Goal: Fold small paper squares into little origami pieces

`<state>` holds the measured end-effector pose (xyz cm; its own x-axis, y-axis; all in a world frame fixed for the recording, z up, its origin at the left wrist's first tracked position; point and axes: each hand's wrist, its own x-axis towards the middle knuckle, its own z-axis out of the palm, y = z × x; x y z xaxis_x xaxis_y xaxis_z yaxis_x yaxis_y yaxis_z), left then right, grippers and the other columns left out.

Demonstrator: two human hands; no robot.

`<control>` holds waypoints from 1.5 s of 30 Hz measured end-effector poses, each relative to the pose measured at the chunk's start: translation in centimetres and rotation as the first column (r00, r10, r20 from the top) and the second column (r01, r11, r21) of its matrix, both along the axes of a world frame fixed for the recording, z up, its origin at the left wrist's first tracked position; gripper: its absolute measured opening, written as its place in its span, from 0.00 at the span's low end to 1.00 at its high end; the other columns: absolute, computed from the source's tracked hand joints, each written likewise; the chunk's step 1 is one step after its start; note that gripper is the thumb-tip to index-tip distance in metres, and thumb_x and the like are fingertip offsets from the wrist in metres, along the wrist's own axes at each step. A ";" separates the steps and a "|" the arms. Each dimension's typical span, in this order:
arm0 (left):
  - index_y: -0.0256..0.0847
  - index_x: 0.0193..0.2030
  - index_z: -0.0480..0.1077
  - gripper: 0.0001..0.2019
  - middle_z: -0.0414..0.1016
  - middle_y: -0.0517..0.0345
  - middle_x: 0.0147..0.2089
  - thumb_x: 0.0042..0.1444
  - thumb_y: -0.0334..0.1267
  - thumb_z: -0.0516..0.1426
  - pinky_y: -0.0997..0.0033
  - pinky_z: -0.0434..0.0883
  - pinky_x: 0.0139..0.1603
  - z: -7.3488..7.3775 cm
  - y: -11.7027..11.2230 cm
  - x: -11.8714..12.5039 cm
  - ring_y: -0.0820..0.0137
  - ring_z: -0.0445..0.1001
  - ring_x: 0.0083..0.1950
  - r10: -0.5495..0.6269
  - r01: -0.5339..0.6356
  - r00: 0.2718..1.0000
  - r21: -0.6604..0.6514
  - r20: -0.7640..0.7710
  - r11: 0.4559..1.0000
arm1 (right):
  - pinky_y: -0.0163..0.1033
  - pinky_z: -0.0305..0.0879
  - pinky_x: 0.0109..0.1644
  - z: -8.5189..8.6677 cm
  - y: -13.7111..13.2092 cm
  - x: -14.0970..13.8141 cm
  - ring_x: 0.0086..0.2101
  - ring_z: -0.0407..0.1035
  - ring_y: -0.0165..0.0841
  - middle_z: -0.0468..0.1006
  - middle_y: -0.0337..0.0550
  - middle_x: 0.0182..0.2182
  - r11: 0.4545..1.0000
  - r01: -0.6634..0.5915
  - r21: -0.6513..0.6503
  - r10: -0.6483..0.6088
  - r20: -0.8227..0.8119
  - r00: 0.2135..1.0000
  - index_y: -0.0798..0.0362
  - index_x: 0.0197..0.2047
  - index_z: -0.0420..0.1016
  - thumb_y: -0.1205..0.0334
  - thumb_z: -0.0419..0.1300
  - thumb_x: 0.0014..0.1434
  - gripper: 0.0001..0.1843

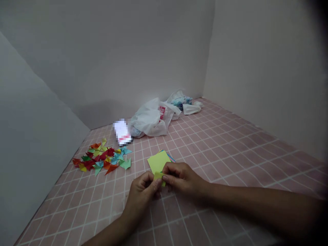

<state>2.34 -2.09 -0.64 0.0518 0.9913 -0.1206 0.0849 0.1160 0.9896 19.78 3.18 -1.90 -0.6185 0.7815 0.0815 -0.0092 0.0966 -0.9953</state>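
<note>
A small folded piece of yellow paper (159,175) is pinched between both my hands, just above the checked surface. My left hand (141,191) grips its left side between thumb and fingers. On the other side, the thumb and index finger of my right hand (185,179) press the paper's right edge. Right behind my hands lies a stack of square coloured paper (158,160), a yellow-green sheet on top and blue and pink edges showing at its right. My right hand hides part of that stack.
At the left lies a pile of folded paper birds (102,156) in red, orange, yellow, green and blue. Behind it a lit phone (122,131) leans near white plastic bags (151,118). A patterned bundle (180,101) sits farther back. Pale walls (143,51) enclose the pink checked surface (230,150).
</note>
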 end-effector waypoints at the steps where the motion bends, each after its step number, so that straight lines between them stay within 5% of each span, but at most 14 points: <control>1: 0.38 0.25 0.69 0.17 0.70 0.61 0.22 0.54 0.50 0.63 0.74 0.63 0.27 0.0 0.0 -0.1 0.73 0.65 0.24 -0.007 0.007 1.000 -0.012 0.001 1.000 | 0.33 0.60 0.28 0.1 0.0 0.1 0.23 0.65 0.28 0.70 0.37 0.22 0.999 0.029 0.019 -0.029 0.006 1.000 0.54 0.30 0.68 0.56 0.60 0.59 0.11; 9: 0.38 0.28 0.72 0.14 0.74 0.61 0.25 0.56 0.46 0.63 0.73 0.67 0.31 0.0 0.3 -0.5 0.72 0.71 0.26 0.026 -0.026 0.999 0.017 0.040 1.000 | 0.35 0.66 0.30 -0.1 0.7 -0.1 0.24 0.70 0.28 0.73 0.38 0.25 0.986 -0.082 -0.148 0.048 -0.221 0.974 0.55 0.32 0.68 0.44 0.57 0.63 0.21; 19: 0.38 0.31 0.74 0.11 0.74 0.60 0.27 0.58 0.44 0.61 0.71 0.69 0.35 -0.4 0.4 -0.8 0.70 0.71 0.29 0.004 -0.006 0.999 0.064 0.036 0.998 | 0.35 0.68 0.30 -0.6 0.9 -0.2 0.24 0.71 0.27 0.76 0.40 0.26 0.963 -0.156 -0.218 0.092 -0.277 0.956 0.56 0.35 0.68 0.43 0.57 0.63 0.22; 25: 0.39 0.32 0.73 0.10 0.73 0.61 0.27 0.60 0.42 0.59 0.72 0.68 0.34 -0.3 0.5 -0.8 0.71 0.71 0.29 -0.009 0.010 1.000 0.126 -0.011 0.992 | 0.34 0.66 0.30 -0.6 0.5 -0.5 0.23 0.70 0.26 0.76 0.38 0.26 0.959 -0.138 -0.248 0.065 -0.283 0.957 0.55 0.38 0.67 0.51 0.61 0.61 0.15; 30: 0.40 0.30 0.73 0.11 0.71 0.61 0.28 0.62 0.40 0.57 0.73 0.67 0.34 -0.1 0.2 -0.9 0.71 0.70 0.31 -0.019 0.064 0.980 0.224 -0.197 0.973 | 0.33 0.64 0.29 -0.5 0.1 -0.6 0.22 0.68 0.25 0.74 0.35 0.26 0.964 -0.071 -0.257 0.010 -0.230 0.973 0.54 0.38 0.67 0.59 0.63 0.56 0.11; 33: 0.41 0.36 0.72 0.04 0.73 0.61 0.31 0.60 0.38 0.59 0.73 0.69 0.35 -0.4 0.1 -0.7 0.71 0.72 0.32 0.008 0.032 0.986 0.241 -0.166 0.970 | 0.33 0.61 0.28 -0.5 0.0 -0.5 0.23 0.66 0.26 0.71 0.35 0.25 0.988 -0.036 -0.153 0.011 -0.165 0.986 0.54 0.33 0.67 0.62 0.61 0.55 0.07; 38: 0.43 0.40 0.68 0.11 0.75 0.62 0.34 0.52 0.34 0.64 0.74 0.74 0.37 -0.6 0.3 -0.3 0.71 0.76 0.36 0.140 -0.148 0.989 0.227 0.050 0.963 | 0.33 0.58 0.27 -0.5 -0.4 -0.3 0.24 0.63 0.27 0.68 0.36 0.24 0.987 0.105 0.120 -0.094 -0.096 0.991 0.54 0.31 0.67 0.68 0.57 0.54 0.01; 45: 0.41 0.37 0.71 0.07 0.76 0.61 0.33 0.52 0.35 0.64 0.75 0.74 0.37 -0.5 0.3 -0.5 0.72 0.76 0.35 0.128 -0.136 0.990 0.184 0.056 0.974 | 0.33 0.56 0.28 -0.7 -0.4 -0.3 0.25 0.62 0.27 0.68 0.36 0.24 0.960 0.162 0.230 -0.148 -0.078 0.986 0.53 0.31 0.66 0.70 0.56 0.54 0.04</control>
<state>1.89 -1.75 -1.09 -0.0799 0.9946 0.0666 0.0375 -0.0638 0.9973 19.53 2.75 -2.57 -0.4799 0.8219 0.3068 -0.0340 0.3320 -0.9427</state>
